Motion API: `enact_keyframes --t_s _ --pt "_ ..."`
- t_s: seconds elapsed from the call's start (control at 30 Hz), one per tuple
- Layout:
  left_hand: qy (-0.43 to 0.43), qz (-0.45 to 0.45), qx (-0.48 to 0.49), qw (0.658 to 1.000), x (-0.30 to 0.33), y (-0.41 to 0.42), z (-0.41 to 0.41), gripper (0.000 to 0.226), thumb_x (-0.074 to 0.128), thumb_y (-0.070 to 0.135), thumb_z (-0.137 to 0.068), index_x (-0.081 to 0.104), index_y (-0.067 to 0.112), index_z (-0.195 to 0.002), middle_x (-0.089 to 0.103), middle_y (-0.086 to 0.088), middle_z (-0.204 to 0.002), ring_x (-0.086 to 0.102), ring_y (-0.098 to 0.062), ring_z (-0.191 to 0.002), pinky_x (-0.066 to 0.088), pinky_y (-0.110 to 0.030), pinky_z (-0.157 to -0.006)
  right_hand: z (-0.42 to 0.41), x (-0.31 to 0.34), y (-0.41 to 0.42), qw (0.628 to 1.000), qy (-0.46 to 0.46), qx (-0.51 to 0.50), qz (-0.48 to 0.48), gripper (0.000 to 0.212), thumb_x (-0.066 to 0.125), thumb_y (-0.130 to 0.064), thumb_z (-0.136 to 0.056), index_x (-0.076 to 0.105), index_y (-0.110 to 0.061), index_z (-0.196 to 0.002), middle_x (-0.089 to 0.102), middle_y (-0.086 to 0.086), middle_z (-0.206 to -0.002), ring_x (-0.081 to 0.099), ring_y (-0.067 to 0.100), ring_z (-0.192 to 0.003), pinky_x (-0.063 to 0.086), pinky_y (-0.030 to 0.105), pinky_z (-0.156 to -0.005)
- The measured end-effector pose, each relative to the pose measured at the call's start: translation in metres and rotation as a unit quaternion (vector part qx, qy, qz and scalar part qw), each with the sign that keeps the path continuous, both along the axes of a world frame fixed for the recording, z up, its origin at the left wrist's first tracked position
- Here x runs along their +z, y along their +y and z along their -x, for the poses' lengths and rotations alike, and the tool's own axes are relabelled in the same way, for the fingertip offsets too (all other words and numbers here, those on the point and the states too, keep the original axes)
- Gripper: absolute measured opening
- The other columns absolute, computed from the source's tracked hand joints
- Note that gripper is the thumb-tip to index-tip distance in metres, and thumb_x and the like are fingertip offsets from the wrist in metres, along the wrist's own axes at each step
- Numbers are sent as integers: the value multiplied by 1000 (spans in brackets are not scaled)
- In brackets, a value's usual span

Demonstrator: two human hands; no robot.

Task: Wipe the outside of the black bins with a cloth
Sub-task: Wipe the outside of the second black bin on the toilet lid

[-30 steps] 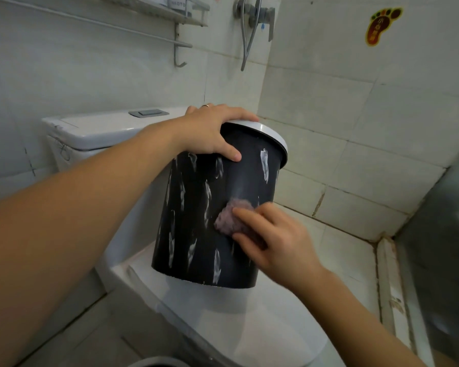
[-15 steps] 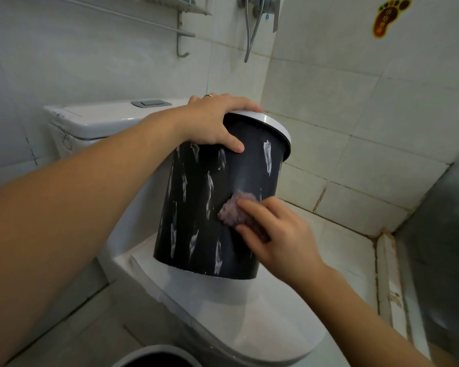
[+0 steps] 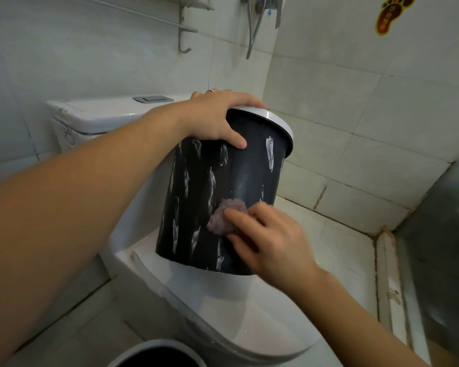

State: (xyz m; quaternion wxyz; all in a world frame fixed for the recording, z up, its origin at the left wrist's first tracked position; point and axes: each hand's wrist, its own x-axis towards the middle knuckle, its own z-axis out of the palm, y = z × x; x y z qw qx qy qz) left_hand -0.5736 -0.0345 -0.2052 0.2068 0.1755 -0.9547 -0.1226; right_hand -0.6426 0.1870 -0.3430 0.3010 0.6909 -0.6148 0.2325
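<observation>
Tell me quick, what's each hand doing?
Left hand: grips the black bin by its rim.
Right hand: fingers press the cloth against the bin.

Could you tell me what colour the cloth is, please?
The cloth is a dull pinkish purple, seen in the head view.

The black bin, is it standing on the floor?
No, the black bin sits tilted on the closed toilet lid, gripped at its rim by the left hand.

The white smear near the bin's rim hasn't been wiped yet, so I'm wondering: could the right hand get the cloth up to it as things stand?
Probably yes. The right hand presses the cloth low on the black bin, and the wall up to the white smear is bare. The left hand grips the rim further left.
</observation>
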Motion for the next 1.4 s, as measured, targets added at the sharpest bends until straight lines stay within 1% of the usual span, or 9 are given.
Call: enact_keyframes --t_s 0.07,0.17,0.43,0.67,0.8,0.93,1.1,1.2,1.4 --pt "-2 -6 -1 1000 -1 0 -1 73 80 45 -74 38 65 -130 49 15 -132 33 -14 -116 20 -33 -97 -6 -13 10 998 26 43 -43 26 60 -30 -95 68 -18 -117 56 5 -84 49 21 -68 46 36 -55" --pt "-6 -8 -3 1000 -1 -2 -1 72 79 47 -74 35 68 -128 49 15 -137 35 -18 -125 20 -35 -97 -9 -26 23 992 48 70 -94 24 57 -34 -98 68 -22 -116 57 3 -85 50 18 -68 47 36 -56" --pt "0 -4 0 1000 0 -2 -2 73 80 46 -72 38 66 -128 49 19 -133 35 -15 -123 21 -36 -100 1 6 -2 999 -27 -30 -6 27 64 -29 -92 69 -18 -116 59 6 -86 54 23 -68 49 37 -53" --pt "-2 -17 -2 1000 0 -2 -4 71 79 46 -73 38 67 -126 48 24 -127 34 -14 -121 22 -36 -103 -4 -26 23 990 37 90 -106 22 59 -32 -96 69 -21 -113 56 5 -85 49 21 -67 46 36 -55" --pt "-9 -12 1 1000 1 -1 -3 71 79 47 -73 37 68 -126 48 20 -138 36 -18 -129 22 -39 -105 4 -17 17 996 31 58 -55 22 62 -27 -94 70 -18 -112 57 6 -84 50 22 -67 46 36 -55" --pt "-1 -21 3 1000 2 2 -5 72 81 43 -73 38 68 -125 47 23 -123 36 -13 -115 25 -37 -102 6 -6 9 1000 -20 0 1 26 67 -26 -90 71 -16 -113 59 6 -85 55 22 -67 50 35 -53" --pt "1 -33 9 999 3 4 -7 71 81 43 -74 38 69 -124 44 25 -114 34 -15 -112 26 -36 -101 -2 -27 22 992 20 87 -91 23 61 -31 -95 70 -20 -113 56 5 -84 50 21 -67 47 36 -55" --pt "-12 -38 4 999 4 4 -7 71 81 42 -73 39 70 -123 49 22 -128 40 -20 -125 28 -45 -112 -3 -31 25 990 28 103 -97 21 61 -31 -95 71 -21 -111 56 4 -83 49 19 -66 46 34 -54" --pt "-20 -74 -13 997 5 6 -9 68 78 48 -61 41 75 -112 52 19 -133 45 -24 -127 34 -50 -111 -9 -32 20 991 15 96 -92 22 57 -33 -98 69 -22 -112 56 2 -85 48 17 -68 45 32 -55"
